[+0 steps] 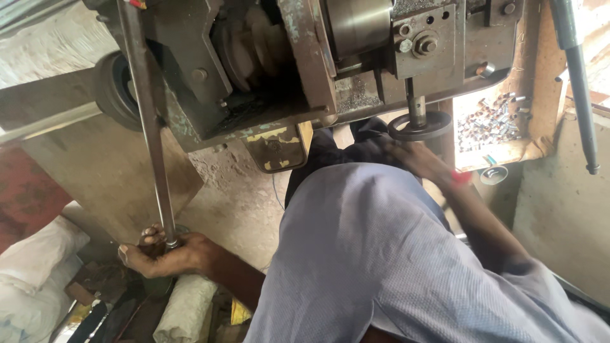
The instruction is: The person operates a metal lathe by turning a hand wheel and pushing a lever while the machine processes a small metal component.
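Head view looked down over the person's pale blue shirt point(375, 254) toward an old lathe-like machine point(254, 70) with worn green-grey paint. The left hand point(168, 253) was closed around the lower end of a long steel bar point(149, 127), fingers curled tight about it, thumb side toward the machine. The bar rose from that grip up past the machine's left end, near a dark pulley wheel point(114, 89), and its top ran out of sight at the frame's upper edge. The right hand point(413, 155) reached forward and rested at a small round handwheel point(419, 126) on a vertical spindle under the machine's front; its fingers were partly hidden behind the wheel, so whether they gripped it or merely touched it could not be told.

As a judgement, the work looked mid-course: the bar was already in hand and standing against the machine, and a heap of small cut metal pieces point(489, 121) lay in a tray at the right. Whether the bar was seated in the machine was not visible. White sacks point(38, 267) lay at lower left.
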